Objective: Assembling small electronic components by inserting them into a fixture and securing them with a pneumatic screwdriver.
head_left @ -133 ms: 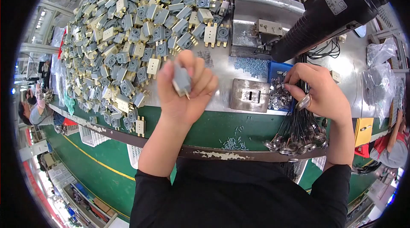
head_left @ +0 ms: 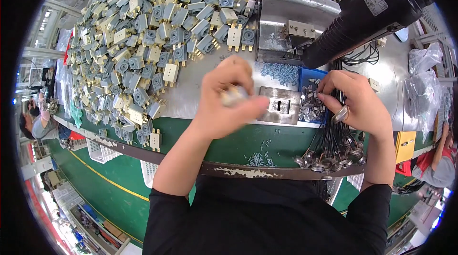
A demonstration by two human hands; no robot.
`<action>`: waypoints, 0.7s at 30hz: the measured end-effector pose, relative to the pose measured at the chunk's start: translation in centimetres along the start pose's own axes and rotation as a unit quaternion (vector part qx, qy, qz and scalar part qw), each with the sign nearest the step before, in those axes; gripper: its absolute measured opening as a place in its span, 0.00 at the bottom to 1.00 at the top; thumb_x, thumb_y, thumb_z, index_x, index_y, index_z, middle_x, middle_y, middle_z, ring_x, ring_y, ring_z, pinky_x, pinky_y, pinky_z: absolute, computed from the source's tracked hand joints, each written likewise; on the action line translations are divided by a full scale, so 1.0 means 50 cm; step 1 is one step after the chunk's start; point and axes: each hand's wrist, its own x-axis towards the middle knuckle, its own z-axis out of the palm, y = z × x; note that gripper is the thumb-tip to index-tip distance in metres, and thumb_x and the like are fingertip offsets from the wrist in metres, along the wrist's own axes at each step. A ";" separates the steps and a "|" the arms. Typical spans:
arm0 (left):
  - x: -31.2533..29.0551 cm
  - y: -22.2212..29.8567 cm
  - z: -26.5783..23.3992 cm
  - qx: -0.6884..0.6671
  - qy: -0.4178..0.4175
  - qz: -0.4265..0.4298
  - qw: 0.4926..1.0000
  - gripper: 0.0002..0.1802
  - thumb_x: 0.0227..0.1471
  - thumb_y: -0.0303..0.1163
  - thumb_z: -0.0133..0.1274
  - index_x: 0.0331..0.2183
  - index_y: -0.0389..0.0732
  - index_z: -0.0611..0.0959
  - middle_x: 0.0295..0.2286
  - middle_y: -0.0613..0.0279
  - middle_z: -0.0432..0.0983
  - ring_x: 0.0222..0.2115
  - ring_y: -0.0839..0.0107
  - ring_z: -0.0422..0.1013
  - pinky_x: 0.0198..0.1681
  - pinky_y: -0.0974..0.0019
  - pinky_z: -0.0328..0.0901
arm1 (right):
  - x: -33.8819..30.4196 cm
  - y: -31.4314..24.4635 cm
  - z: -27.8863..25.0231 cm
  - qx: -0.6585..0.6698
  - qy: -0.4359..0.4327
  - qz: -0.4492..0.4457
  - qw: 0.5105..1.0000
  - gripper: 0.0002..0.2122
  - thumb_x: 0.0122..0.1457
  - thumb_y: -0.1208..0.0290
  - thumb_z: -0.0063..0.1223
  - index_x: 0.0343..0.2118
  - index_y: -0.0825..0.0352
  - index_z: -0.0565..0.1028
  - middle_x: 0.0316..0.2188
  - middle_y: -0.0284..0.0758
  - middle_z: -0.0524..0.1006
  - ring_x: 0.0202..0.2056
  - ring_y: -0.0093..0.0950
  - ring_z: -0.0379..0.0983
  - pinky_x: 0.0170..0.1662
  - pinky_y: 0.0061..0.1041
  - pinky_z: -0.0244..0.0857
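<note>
My left hand (head_left: 229, 100), blurred by motion, is closed round a grey-and-cream switch housing (head_left: 234, 96) with brass prongs. It hangs over the bench, just left of a flat steel fixture block (head_left: 279, 106) with a slot in its middle. My right hand (head_left: 358, 102) reaches into a blue bin (head_left: 305, 74) of small metal pieces (head_left: 312, 107). Its thumb and forefinger pinch at one small metal piece. Against that palm rests a shiny round metal end (head_left: 339, 114). Beneath it, black leads with round metal ends (head_left: 334, 162) hang over the bench edge.
A large heap of similar housings (head_left: 138, 40) covers the bench's left. Screws lie in a pile (head_left: 281, 72) behind the fixture and in another (head_left: 261, 159) on the green front strip. A black cylindrical tool (head_left: 362, 16) slants in from the right, beside a metal box (head_left: 296, 2).
My left hand has moved right, toward the steel fixture, and turned with the switch housing in it. My right hand has stayed at the blue bin.
</note>
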 end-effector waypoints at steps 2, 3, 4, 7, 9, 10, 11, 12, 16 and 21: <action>0.005 -0.013 0.029 0.315 -0.008 0.090 0.945 0.22 0.46 0.46 0.71 0.24 0.44 0.75 0.28 0.67 0.75 0.25 0.73 0.72 0.30 0.65 0.62 | -0.001 -0.003 -0.001 -0.007 -0.003 0.002 1.000 0.08 0.55 0.81 0.64 0.30 0.70 0.73 0.30 0.41 0.80 0.33 0.41 0.79 0.38 0.35 0.72; 0.005 -0.027 0.044 0.411 -0.022 0.133 0.902 0.24 0.41 0.48 0.73 0.22 0.44 0.75 0.26 0.67 0.75 0.24 0.70 0.72 0.29 0.64 0.62 | -0.002 -0.004 0.000 -0.005 -0.002 0.002 1.000 0.07 0.55 0.81 0.63 0.30 0.70 0.73 0.30 0.41 0.80 0.33 0.41 0.79 0.38 0.35 0.72; 0.005 -0.035 0.054 0.502 -0.035 0.173 0.847 0.27 0.36 0.50 0.75 0.20 0.45 0.75 0.25 0.67 0.75 0.23 0.68 0.72 0.27 0.63 0.62 | -0.002 -0.005 0.001 -0.002 -0.002 0.003 1.000 0.07 0.55 0.81 0.63 0.30 0.70 0.73 0.30 0.41 0.80 0.33 0.41 0.79 0.38 0.35 0.71; 0.000 -0.040 0.073 0.591 -0.056 0.182 0.784 0.32 0.27 0.56 0.77 0.21 0.45 0.75 0.24 0.66 0.74 0.23 0.63 0.72 0.26 0.63 0.62 | -0.001 -0.002 0.003 -0.003 -0.006 0.002 1.000 0.08 0.56 0.81 0.63 0.30 0.69 0.72 0.30 0.40 0.79 0.33 0.41 0.79 0.38 0.35 0.71; 0.001 -0.042 0.073 0.594 -0.048 0.189 0.780 0.36 0.20 0.62 0.76 0.21 0.46 0.75 0.22 0.68 0.73 0.23 0.64 0.72 0.25 0.64 0.62 | 0.001 0.002 0.008 -0.005 -0.007 -0.004 1.000 0.08 0.56 0.81 0.63 0.30 0.69 0.72 0.30 0.40 0.79 0.33 0.41 0.78 0.38 0.36 0.71; 0.000 -0.040 0.066 0.562 -0.068 0.174 0.806 0.34 0.24 0.59 0.77 0.22 0.45 0.77 0.23 0.67 0.74 0.23 0.64 0.73 0.26 0.63 0.63 | 0.001 0.003 0.011 -0.008 -0.007 -0.012 1.000 0.08 0.56 0.81 0.63 0.30 0.69 0.72 0.30 0.39 0.79 0.34 0.41 0.78 0.39 0.36 0.71; 0.003 -0.037 0.059 0.527 -0.088 0.162 0.830 0.32 0.28 0.57 0.78 0.24 0.44 0.78 0.24 0.66 0.74 0.23 0.64 0.73 0.26 0.63 0.64 | -0.001 0.003 0.010 -0.009 -0.006 -0.009 1.000 0.08 0.56 0.81 0.63 0.30 0.69 0.72 0.30 0.39 0.79 0.34 0.41 0.78 0.39 0.36 0.71; 0.000 -0.034 0.048 0.525 -0.090 0.163 0.831 0.32 0.28 0.57 0.78 0.24 0.44 0.78 0.24 0.66 0.74 0.23 0.64 0.73 0.26 0.63 0.64 | -0.003 0.003 0.009 -0.015 -0.006 -0.001 1.000 0.08 0.55 0.81 0.63 0.30 0.69 0.72 0.30 0.39 0.79 0.34 0.41 0.78 0.39 0.36 0.71; -0.021 -0.033 0.017 0.404 -0.133 0.059 0.903 0.19 0.40 0.37 0.76 0.33 0.41 0.85 0.32 0.61 0.83 0.26 0.62 0.77 0.28 0.62 0.70 | 0.003 0.000 0.011 -0.013 -0.002 -0.012 1.000 0.08 0.55 0.80 0.64 0.30 0.69 0.72 0.30 0.39 0.79 0.34 0.41 0.79 0.39 0.36 0.71; -0.023 -0.056 0.009 0.363 -0.131 0.102 0.917 0.13 0.45 0.28 0.73 0.36 0.41 0.89 0.40 0.59 0.86 0.29 0.62 0.80 0.28 0.62 0.72 | 0.005 -0.011 0.013 0.002 0.004 -0.006 1.000 0.07 0.54 0.80 0.65 0.31 0.69 0.75 0.30 0.39 0.80 0.34 0.40 0.79 0.40 0.35 0.71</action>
